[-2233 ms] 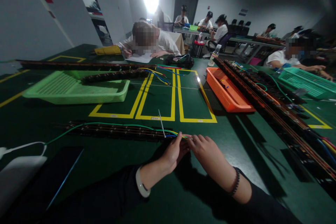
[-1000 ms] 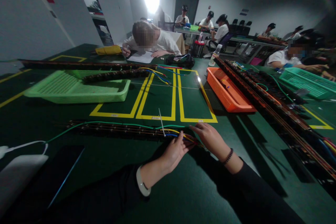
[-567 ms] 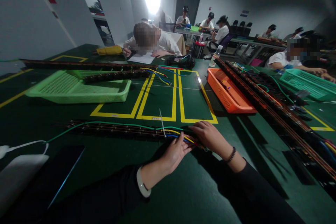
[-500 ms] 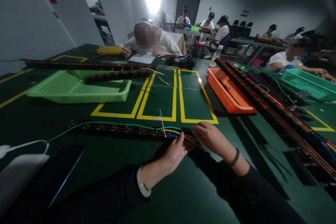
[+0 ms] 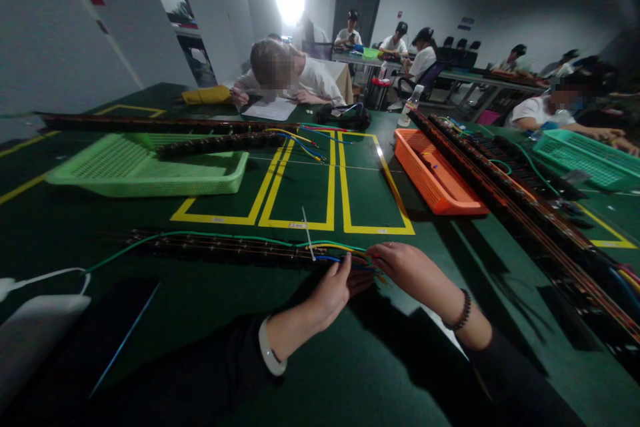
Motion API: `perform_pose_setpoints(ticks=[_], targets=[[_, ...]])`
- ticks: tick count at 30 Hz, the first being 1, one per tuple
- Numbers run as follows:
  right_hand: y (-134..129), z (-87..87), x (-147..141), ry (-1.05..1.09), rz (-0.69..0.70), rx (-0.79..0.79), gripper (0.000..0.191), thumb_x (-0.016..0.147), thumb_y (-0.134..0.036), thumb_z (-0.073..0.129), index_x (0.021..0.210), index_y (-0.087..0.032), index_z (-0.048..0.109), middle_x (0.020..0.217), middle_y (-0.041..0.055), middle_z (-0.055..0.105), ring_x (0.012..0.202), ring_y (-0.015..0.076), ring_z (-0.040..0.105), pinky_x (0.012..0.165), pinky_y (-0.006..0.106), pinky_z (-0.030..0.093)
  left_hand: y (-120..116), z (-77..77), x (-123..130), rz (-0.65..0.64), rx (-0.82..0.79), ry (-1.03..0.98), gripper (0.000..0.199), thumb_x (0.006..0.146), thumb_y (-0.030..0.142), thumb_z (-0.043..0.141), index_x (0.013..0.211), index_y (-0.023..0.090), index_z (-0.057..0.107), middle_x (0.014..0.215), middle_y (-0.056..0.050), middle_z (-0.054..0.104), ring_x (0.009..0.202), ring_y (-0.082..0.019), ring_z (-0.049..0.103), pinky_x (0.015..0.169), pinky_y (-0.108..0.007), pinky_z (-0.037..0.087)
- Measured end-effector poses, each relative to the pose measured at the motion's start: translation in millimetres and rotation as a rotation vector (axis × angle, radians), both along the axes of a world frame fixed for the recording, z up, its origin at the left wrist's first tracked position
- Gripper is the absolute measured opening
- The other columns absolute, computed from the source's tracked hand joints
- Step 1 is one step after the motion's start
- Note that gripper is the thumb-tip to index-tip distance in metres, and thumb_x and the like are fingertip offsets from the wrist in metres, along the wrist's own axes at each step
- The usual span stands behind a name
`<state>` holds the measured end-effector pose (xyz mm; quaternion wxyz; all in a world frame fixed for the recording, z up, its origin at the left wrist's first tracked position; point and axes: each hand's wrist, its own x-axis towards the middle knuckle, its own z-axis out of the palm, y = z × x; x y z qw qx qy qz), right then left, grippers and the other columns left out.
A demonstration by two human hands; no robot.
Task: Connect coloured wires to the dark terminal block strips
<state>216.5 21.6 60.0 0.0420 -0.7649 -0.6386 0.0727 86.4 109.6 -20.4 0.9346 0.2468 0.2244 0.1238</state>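
A long dark wired strip (image 5: 210,244) lies across the table in front of me, with a green wire running along its top. Yellow, blue, green and red wires leave its right end. My left hand (image 5: 333,293) is closed round these wires (image 5: 327,258) from below, thumb on top. Just to the right, my right hand (image 5: 403,263) pinches a wire near its red end, fingertips close to those of my left hand. A white cable tie (image 5: 307,233) sticks up from the strip just left of my left hand.
Behind the strip stand a green basket (image 5: 150,173), with another strip over it, and an orange basket (image 5: 433,173). Long strips (image 5: 540,220) run along the right. A phone (image 5: 125,333) and a white device (image 5: 45,327) lie at left. A person (image 5: 285,73) leans over paper opposite.
My right hand has moved down slightly and closed its fingertips on a wire's end. My left hand stays in place on the wires.
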Motion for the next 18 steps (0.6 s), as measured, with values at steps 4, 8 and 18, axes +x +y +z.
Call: perform_pose_setpoints(ticks=[4, 8, 18], targets=[[0, -1.6, 6, -0.023, 0.017, 0.073, 0.021, 0.09, -0.013, 0.046, 0.098, -0.017, 0.065, 0.088, 0.0069, 0.066, 0.08, 0.0155, 0.062, 0.07, 0.027, 0.047, -1, -0.4, 0, -0.015, 0.022, -0.017, 0.022, 0.083, 0.04, 0.056, 0.083, 0.019, 0.06, 0.095, -0.009, 0.068, 0.098, -0.021, 0.062, 0.093, -0.038, 0.045], [2, -14.5, 13, 0.032, 0.042, 0.031, 0.021, 0.089, -0.013, 0.047, 0.096, -0.017, 0.067, 0.084, 0.0068, 0.065, 0.078, 0.0149, 0.062, 0.068, 0.026, 0.047, 0, 4.0, -1, -0.04, 0.034, 0.019, 0.027, 0.084, 0.043, 0.054, 0.086, 0.017, 0.057, 0.092, -0.009, 0.068, 0.092, -0.019, 0.064, 0.092, -0.039, 0.046], [-1, -10.0, 11, 0.096, 0.013, -0.029, 0.024, 0.092, -0.025, 0.047, 0.11, -0.02, 0.062, 0.093, 0.0061, 0.067, 0.087, 0.017, 0.063, 0.073, 0.026, 0.046, 1, 7.1, -2, -0.058, 0.082, 0.042, 0.032, 0.089, 0.045, 0.043, 0.089, 0.015, 0.052, 0.089, -0.011, 0.067, 0.087, -0.02, 0.065, 0.089, -0.041, 0.046]])
